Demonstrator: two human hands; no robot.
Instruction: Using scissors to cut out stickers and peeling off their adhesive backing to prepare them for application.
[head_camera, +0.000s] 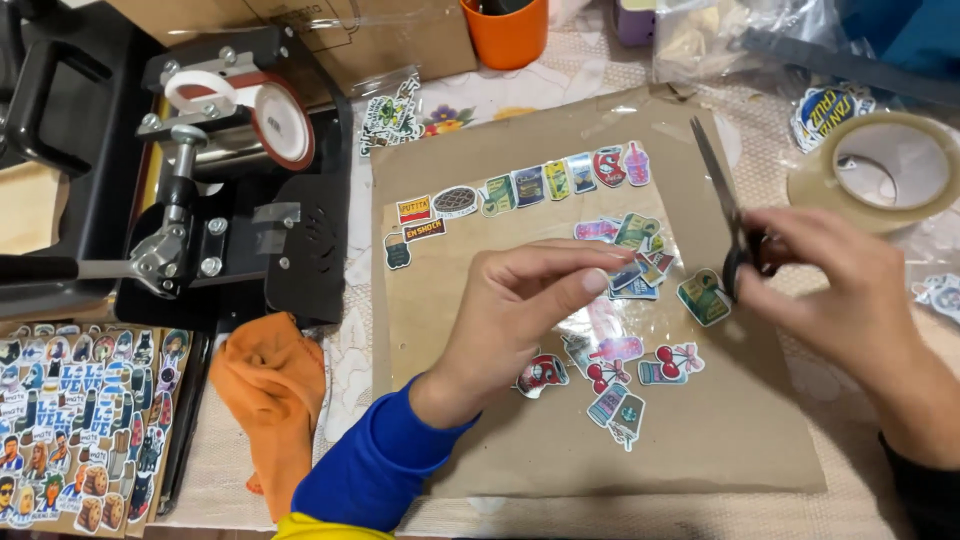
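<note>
Cardboard sheet (560, 420), brown, laid flat on the surface; the landmark for this entry. Heat press (200, 170), black, stood left of it. Tape roll (880, 165) set at its upper right. Scissors (725, 215) gripped in the right hand (830, 290) over its right edge. Cut stickers (620, 370) scattered at its centre, the left hand (525, 305) pinching one. Step judged: trimming stickers; a steady blade line is called for.
</note>
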